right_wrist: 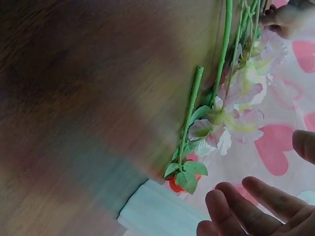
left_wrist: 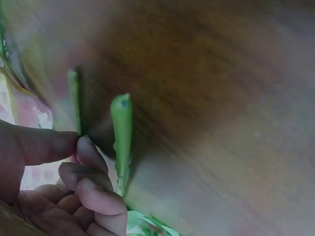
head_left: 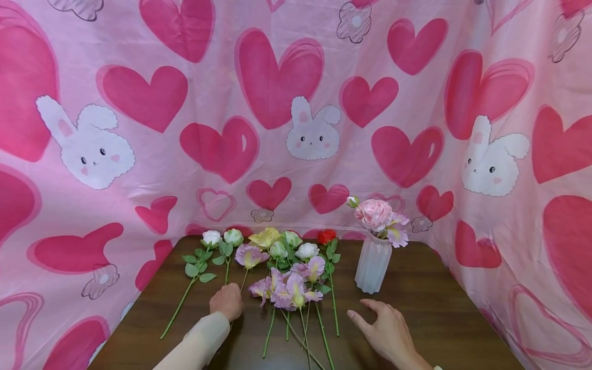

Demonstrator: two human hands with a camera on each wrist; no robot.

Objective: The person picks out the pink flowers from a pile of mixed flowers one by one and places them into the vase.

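Observation:
In the head view, my left hand (head_left: 226, 302) is at the lower ends of two flower stems on the left of the table. Its thumb and forefinger pinch a thin stem (left_wrist: 75, 101), which seems to belong to the lilac iris (head_left: 250, 257). A thicker green stem (left_wrist: 122, 132) stands beside the curled fingers, probably that of the pale green-white rose (head_left: 233, 237). My right hand (head_left: 387, 329) hovers with spread fingers, holding nothing, in front of the white ribbed vase (head_left: 372, 264). That vase holds a pink peony (head_left: 373, 214), a lilac iris (head_left: 398, 229) and a small bud (head_left: 352, 201).
Several lilac irises (head_left: 296, 292) lie mid-table with crossing stems. Behind them are a yellow flower (head_left: 265, 238) and white roses (head_left: 307, 251). A red rose (head_left: 327, 236) lies left of the vase, a white rose (head_left: 211, 238) at far left. Heart-patterned cloth (head_left: 222, 149) surrounds the brown table (head_left: 444, 303).

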